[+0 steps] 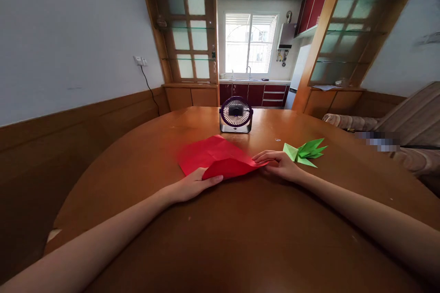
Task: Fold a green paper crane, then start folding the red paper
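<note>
On the brown worktop (223, 238), one red paper (215, 149)

Just behind it stands a dark fan (235, 113). Green folded paper (307, 151) lies at right, close beside the right hand (280, 165), which pinches the red paper's right corner. The left hand (195, 185) holds its raised near edge.

Most fingers of the left grip (192, 187) out of sight behind red paper (216, 150), a pixelated patch (378, 141) at right
</note>
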Demonstrator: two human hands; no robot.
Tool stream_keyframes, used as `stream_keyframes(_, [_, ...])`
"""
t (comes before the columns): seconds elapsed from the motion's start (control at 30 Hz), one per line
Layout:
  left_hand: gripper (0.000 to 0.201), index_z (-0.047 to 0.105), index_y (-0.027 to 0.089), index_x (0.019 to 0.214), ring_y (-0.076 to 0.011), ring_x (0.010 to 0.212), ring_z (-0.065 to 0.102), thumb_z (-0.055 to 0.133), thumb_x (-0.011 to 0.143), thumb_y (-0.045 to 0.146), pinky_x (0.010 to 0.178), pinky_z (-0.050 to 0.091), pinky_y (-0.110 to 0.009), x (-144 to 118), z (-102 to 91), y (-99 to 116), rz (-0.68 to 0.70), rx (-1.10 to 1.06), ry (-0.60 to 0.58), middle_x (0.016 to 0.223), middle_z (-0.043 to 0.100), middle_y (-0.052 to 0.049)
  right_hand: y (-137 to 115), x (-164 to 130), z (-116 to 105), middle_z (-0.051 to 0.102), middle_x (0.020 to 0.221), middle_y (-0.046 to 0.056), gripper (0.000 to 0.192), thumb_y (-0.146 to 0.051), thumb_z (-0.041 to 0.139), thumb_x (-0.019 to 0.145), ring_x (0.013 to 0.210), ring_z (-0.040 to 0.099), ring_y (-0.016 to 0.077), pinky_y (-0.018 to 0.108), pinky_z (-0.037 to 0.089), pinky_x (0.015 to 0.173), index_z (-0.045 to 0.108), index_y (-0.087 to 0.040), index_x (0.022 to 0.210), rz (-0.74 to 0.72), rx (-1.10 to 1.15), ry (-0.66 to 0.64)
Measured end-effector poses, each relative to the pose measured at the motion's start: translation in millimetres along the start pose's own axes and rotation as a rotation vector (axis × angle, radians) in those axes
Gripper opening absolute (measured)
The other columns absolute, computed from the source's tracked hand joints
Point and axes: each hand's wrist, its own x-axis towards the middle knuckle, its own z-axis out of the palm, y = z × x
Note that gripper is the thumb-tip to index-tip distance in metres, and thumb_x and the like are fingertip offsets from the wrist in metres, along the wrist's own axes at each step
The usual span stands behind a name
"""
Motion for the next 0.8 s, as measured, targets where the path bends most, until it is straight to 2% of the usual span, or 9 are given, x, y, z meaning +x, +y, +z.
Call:
stream_keyframes(0.07, [0.039,0.068,0.02,0.111,-0.0267,0.103,0.064,0.059,0.086,0.049,0.086,0.051,-0.036,-1,0.5,-2,-0.039,-0.1,-0.007,0.112,0.069,-0.008,-1,0,-3,0.068,0.114,0.01,0.024,-0.027,0.063,0.08,0.108,0.063,0.0235,0.04,0.049,0.095,0.071,-0.019,0.101,0.052,0.099,0.002])
stream_keyframes(0.13, [0.04,0.066,0.02,0.114,-0.0267,0.108,0.062,0.063,0.083,0.046,0.091,0.05,-0.037,-1,2.0,-4,-0.058,-0.208,0.054,0.119,0.067,-0.008,-2,0,-3,0.069,0.112,0.008,0.028,-0.03,0.069,0.076,0.11,0.061,0.0246,0.041,0.046,0.098,0.072,-0.019,0.102,0.118,0.18,-0.02])
stream_keyframes(0.17, [0.041,0.065,0.02,0.115,-0.0268,0.109,0.062,0.066,0.082,0.045,0.093,0.049,-0.038,-1,3.3,-5,-0.059,-0.27,0.087,0.121,0.066,-0.008,-2,0,-3,0.07,0.105,0.007,0.027,-0.032,0.071,0.074,0.106,0.063,0.0242,0.04,0.047,0.096,0.072,-0.019,0.098,0.166,0.212,-0.03])
stream_keyframes(0.23, [0.043,0.065,0.019,0.114,-0.0273,0.109,0.063,0.069,0.079,0.043,0.096,0.048,-0.04,0,6.8,-6,-0.06,-0.413,0.132,0.122,0.066,-0.009,0,-1,-1,0.07,0.08,0.004,0.024,-0.038,0.072,0.073,0.085,0.066,0.0215,0.036,0.052,0.083,0.072,-0.017,0.085,0.288,0.251,-0.034])
stream_keyframes(0.3, [0.043,0.065,0.018,0.111,-0.0281,0.105,0.065,0.07,0.077,0.044,0.094,0.05,-0.041,1,11.0,-6,-0.088,-0.549,0.157,0.117,0.068,-0.01,2,-1,2,0.064,0.062,0.0,0.029,-0.044,0.072,0.073,0.065,0.062,0.0171,0.031,0.053,0.067,0.07,-0.015,0.071,0.386,0.264,-0.012])
stream_keyframes(0.4, [0.039,0.066,0.016,0.105,-0.0276,0.099,0.068,0.07,0.077,0.042,0.091,0.053,-0.041,3,15.8,-4,-0.123,-0.675,0.227,0.108,0.071,-0.012,3,-1,7,0.069,0.073,0.003,0.033,-0.047,0.072,0.073,0.068,0.062,0.0157,0.029,0.052,0.067,0.071,-0.014,0.075,0.419,0.343,0.027])
stream_keyframes(0.5, [0.034,0.068,0.013,0.1,-0.0266,0.097,0.069,0.065,0.081,0.041,0.09,0.054,-0.039,7,16.3,-1,-0.081,-0.718,0.271,0.104,0.072,-0.013,2,0,10,0.072,0.085,0.005,0.034,-0.046,0.071,0.075,0.075,0.065,0.0165,0.03,0.053,0.072,0.072,-0.014,0.085,0.467,0.467,0.074])
stream_keyframes(0.67, [0.031,0.069,0.011,0.094,-0.0239,0.088,0.07,0.066,0.08,0.038,0.08,0.055,-0.034,15,10.2,-1,-0.027,-0.628,0.394,0.096,0.073,-0.013,-1,3,13,0.073,0.086,0.006,0.033,-0.045,0.073,0.074,0.075,0.067,0.0177,0.034,0.054,0.075,0.072,-0.014,0.086,0.501,0.448,0.162])
stream_keyframes(0.8, [0.032,0.069,0.012,0.088,-0.0208,0.075,0.069,0.071,0.073,0.04,0.068,0.053,-0.03,16,3.0,-3,-0.023,-0.509,0.532,0.086,0.073,-0.01,0,7,14,0.073,0.096,0.006,0.037,-0.042,0.075,0.072,0.085,0.069,0.0212,0.041,0.055,0.085,0.068,-0.018,0.098,0.459,0.432,0.231])
